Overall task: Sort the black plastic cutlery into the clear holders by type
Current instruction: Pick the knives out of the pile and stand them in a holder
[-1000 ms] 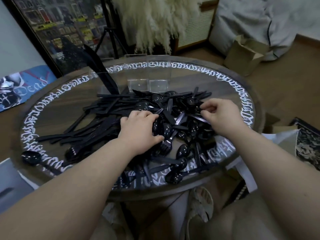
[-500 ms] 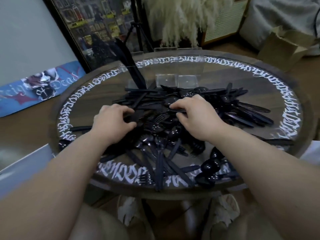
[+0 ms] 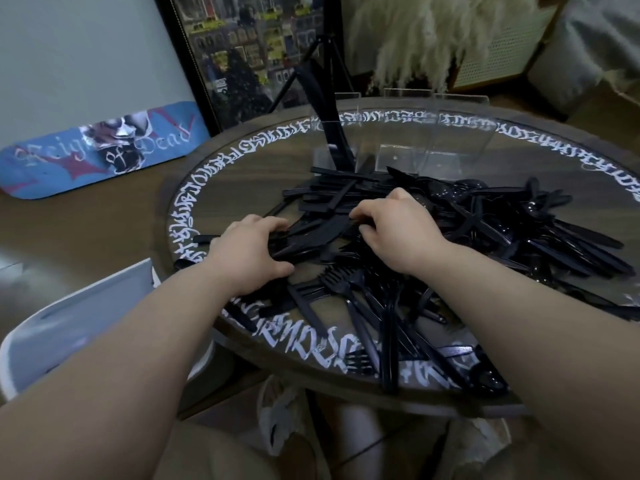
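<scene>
Only knives [image 3: 323, 109] in leftmost holder [image 3: 337, 147]

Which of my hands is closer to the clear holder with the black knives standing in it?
Right. The right hand lies just below the clear acrylic holder of black plastic knives; the left hand is farther down and left.

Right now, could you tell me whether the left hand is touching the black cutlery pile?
Touching. The head view shows the left hand with its fingers curled onto pieces of the black cutlery pile.
</scene>
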`<state>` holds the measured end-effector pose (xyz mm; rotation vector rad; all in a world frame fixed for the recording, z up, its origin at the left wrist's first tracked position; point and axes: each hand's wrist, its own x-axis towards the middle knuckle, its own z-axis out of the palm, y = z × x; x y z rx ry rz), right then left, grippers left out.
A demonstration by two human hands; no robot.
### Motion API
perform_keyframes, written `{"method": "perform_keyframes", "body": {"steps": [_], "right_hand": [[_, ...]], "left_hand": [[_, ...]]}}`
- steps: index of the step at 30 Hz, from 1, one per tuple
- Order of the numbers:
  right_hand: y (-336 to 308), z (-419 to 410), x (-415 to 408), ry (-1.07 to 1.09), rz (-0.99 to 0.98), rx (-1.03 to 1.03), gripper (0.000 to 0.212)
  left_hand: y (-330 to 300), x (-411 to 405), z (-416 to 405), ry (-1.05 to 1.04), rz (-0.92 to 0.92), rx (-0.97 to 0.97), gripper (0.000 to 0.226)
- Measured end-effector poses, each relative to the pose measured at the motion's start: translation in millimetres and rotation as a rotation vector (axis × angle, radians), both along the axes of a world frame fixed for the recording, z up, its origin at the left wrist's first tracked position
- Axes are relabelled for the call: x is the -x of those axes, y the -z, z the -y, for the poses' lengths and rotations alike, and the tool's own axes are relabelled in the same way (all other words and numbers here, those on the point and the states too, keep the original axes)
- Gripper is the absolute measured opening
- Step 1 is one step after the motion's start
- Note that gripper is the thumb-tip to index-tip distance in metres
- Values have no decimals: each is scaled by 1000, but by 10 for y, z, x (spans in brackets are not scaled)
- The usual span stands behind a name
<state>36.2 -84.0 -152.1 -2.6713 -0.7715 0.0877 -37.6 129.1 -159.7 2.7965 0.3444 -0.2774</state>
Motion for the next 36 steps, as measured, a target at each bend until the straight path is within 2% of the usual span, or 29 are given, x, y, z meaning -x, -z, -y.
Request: {"method": "perform_keyframes", "body": {"steps": [7,13,20,26,33,36], "right_hand": [[24,-58,5,35,13,7,31],[-51,21,-2,65,20,-24,29],[-200,84,49,108,-21,-75,27],[-228,124,83,125,-52,-99,26],[-282,145,75,212,-140,-233,30],[-290,189,34,316,-227,-387,34]], "left_hand": [[-18,-27,83,-29,67,-33,37],[-55,-25,155,16,161,-2,38],[-188,-2,152,-9,217,106,18],[-346,-9,202,-44,284,-26,23],[-391,-65,357,-38,406,174,25],[-345,-126,471,-23,406,305,22]]}}
